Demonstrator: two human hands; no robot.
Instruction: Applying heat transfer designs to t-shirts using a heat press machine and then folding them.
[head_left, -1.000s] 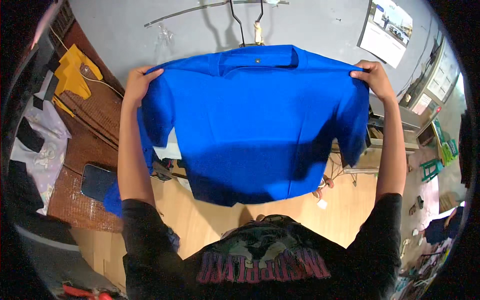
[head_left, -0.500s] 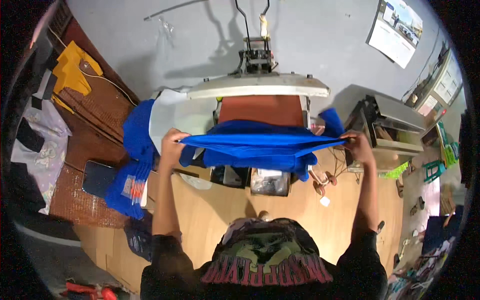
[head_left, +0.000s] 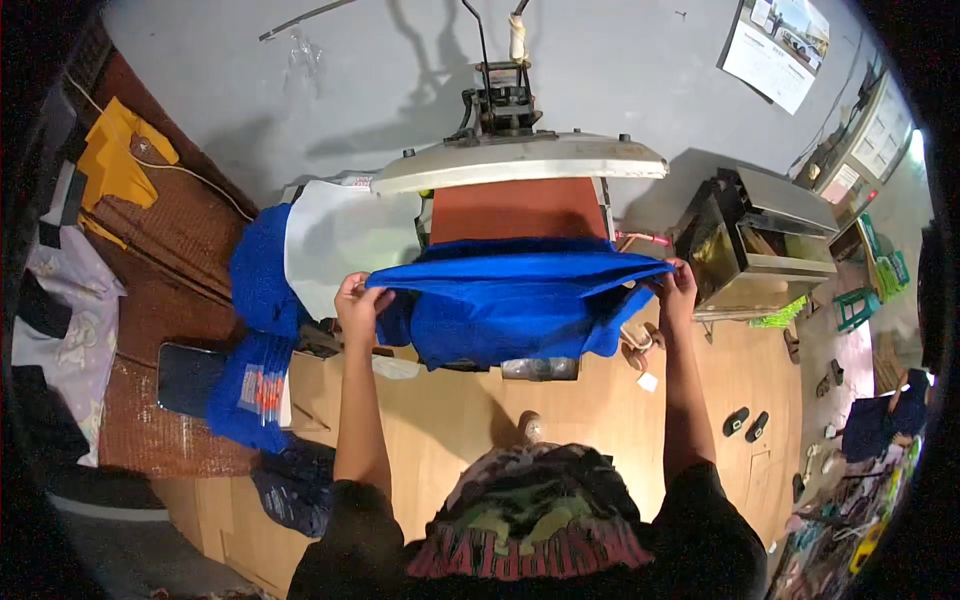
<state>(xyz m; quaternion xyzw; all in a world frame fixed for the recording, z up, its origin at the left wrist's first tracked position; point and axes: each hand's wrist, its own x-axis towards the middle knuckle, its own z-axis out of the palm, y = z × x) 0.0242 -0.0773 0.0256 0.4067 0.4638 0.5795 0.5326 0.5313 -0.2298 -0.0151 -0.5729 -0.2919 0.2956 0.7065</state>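
A bright blue shirt (head_left: 510, 305) is stretched flat between my two hands, just in front of a heat press. My left hand (head_left: 358, 300) grips its left edge and my right hand (head_left: 680, 283) grips its right edge. The cloth lies over the front of the press's rust-red lower plate (head_left: 515, 210) and hangs down below it. The pale upper plate (head_left: 520, 165) of the press stands raised above the red plate.
A stack of blue shirts (head_left: 255, 330) and a white sheet (head_left: 335, 245) lie to the left of the press. A dark tablet (head_left: 185, 378) rests on a brown mat. A metal box machine (head_left: 760, 245) stands at the right. Sandals (head_left: 745, 422) lie on the wooden floor.
A second ago I held the blue shirt up high and spread wide. Since then I have lowered it flat and brought it forward over the press's lower plate.
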